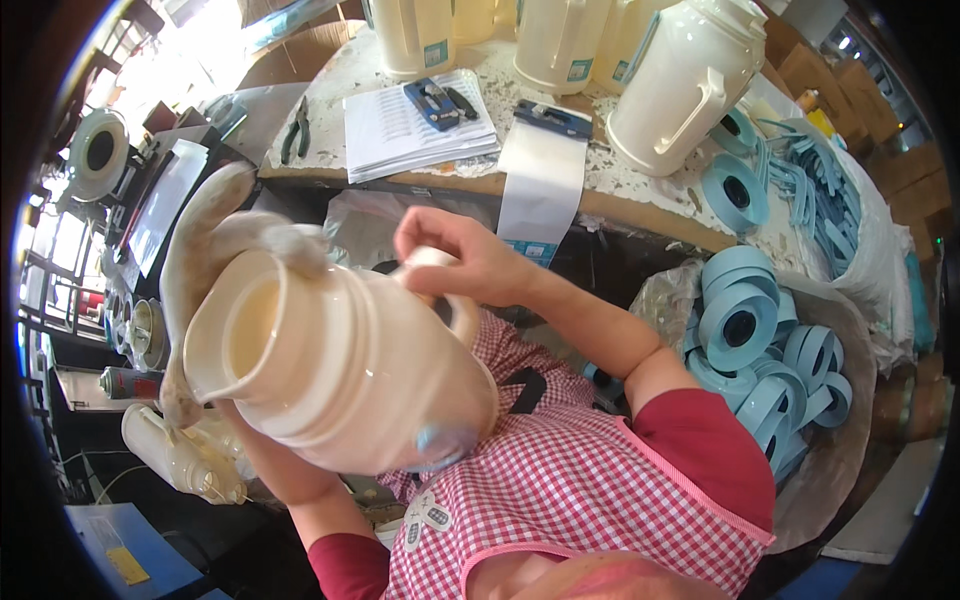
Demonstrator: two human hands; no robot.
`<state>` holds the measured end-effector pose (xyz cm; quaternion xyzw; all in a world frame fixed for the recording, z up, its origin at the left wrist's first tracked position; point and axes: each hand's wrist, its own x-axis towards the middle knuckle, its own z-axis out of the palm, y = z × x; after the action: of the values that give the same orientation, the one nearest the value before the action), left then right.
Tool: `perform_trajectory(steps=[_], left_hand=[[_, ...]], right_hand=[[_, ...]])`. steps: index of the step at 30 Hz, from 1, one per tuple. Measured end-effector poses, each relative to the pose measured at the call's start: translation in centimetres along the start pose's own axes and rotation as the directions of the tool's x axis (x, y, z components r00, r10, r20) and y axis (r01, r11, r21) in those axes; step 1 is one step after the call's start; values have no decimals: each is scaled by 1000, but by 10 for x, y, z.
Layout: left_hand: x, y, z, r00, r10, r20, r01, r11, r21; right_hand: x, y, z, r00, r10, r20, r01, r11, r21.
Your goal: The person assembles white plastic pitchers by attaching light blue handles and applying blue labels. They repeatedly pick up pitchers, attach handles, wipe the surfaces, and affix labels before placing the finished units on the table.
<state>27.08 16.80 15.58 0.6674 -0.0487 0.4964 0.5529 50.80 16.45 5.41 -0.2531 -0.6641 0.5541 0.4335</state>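
Note:
A cream vacuum jug (370, 370) lies tilted in front of my chest, its open spout to the left and its base against the checked apron. My left hand (205, 250), in a whitish, stained glove, wraps round the jug's neck from the far side, with the fingers partly blurred. My bare right hand (455, 255) is curled at the top of the jug's handle (465, 322), thumb and fingers closed on it. A pale blue patch (445, 443) shows low on the jug's side.
Several cream jugs (690, 85) stand on the worn worktable (620, 205). Papers (400, 140), a blue tool (435, 103), pliers (297, 130) and a label strip (540, 180) lie there. At right, rolls of blue tape (738, 325) fill a sack; blue straps (820, 200) fill another bag.

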Motion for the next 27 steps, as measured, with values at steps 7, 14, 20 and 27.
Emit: perform_trajectory(steps=[7,14,20,27], left_hand=[[-3,10,-33,911,-102,-400,305,821,484],[-383,17,-44,48,-30,-998,774,633,18],[-660,35,139,-598,294,-746,656,-354,-666],[-689,8,182,-318,282,-905,654,-626,-425]], right_hand=[[-20,-80,-116,689,-260,-676,333,943,-23],[122,-61,-309,574,-734,-362,77,489,-869],[209,-17,-503,362,-902,-238,-248,153,-957],[196,7,-498,183,-800,-572,-559,394,-729]])
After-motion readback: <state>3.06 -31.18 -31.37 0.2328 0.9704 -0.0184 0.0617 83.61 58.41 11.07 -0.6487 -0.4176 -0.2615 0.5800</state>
